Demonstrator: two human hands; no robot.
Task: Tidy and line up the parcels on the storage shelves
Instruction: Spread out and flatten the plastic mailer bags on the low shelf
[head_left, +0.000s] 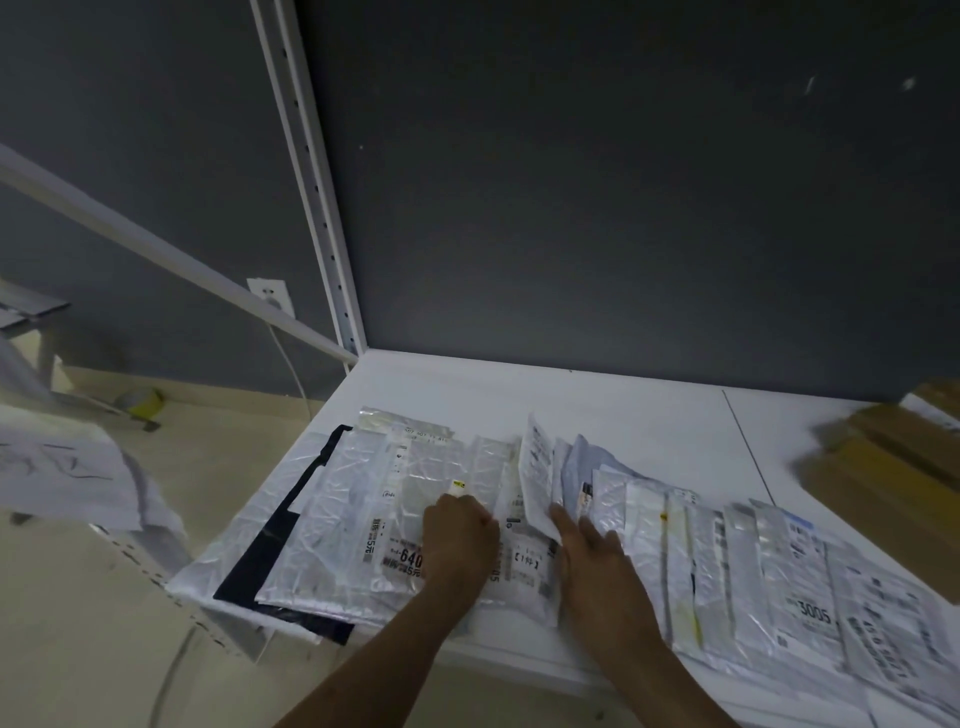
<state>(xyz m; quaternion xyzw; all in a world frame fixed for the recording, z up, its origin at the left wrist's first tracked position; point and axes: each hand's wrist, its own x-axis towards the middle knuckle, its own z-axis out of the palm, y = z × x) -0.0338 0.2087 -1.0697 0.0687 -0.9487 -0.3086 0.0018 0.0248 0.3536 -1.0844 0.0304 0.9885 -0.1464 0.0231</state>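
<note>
Dark grey wall (571, 182) backs the white shelf (597, 410), with a perforated upright post (317, 208) at its rear corner. Forward of the post lies a flat stack of parcels (337, 519) in silver film, with a black parcel (270, 551) beneath. Our left hand (460, 535) rests on the stack, fingers curled; we cannot tell whether it pinches anything. Further right of the post, our right hand (592, 551), fingers straight, touches a leaning row of parcels (727, 561). Cardboard boxes (883, 467) sit farthest from the post.

— What's at the back?
— A dark grey wall (597, 182), dimly lit, with a white socket (269, 295) at nine o'clock.
— And lower down?
— Beige floor (78, 623) at seven o'clock; a white shelf post (322, 208) rises toward eleven.
</note>
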